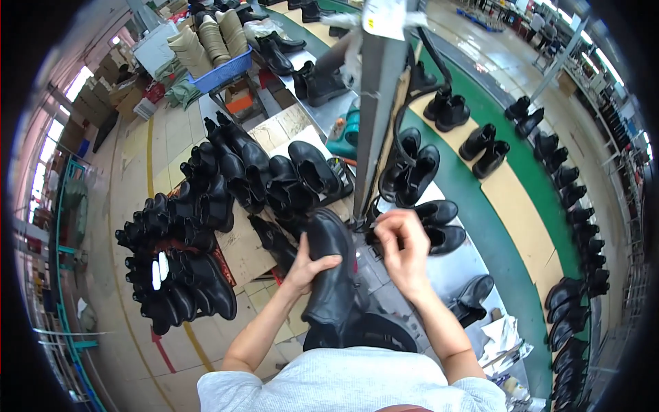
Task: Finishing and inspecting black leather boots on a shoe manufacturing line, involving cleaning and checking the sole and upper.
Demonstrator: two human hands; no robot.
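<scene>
Head view: left hand (307,264) grips a black boot (331,275) by the side of its shaft, fingers wrapped on the leather, thumb across the front; boot stands roughly upright, toe end down toward the person's lap, right in front of the torso at the near edge of the surface (449,264). Right hand (401,248) sits just beside the boot's top, fingers curled and pinched together near the foot of a grey post (374,117); can't tell whether they pinch something small or just rest closed. My read: to do this well, keep the left grip firm and low enough on the shaft so the boot doesn't twist, and work the right fingertips close to the boot's opening rather than reaching. Pose: both forearms come up from the lower edge, elbows out, wrists angled inward toward each other. Around: pairs of finished boots (419,172) on the surface behind the post, a heap of black boots (178,261) on the floor at left, a blue crate (223,72) further back.
</scene>
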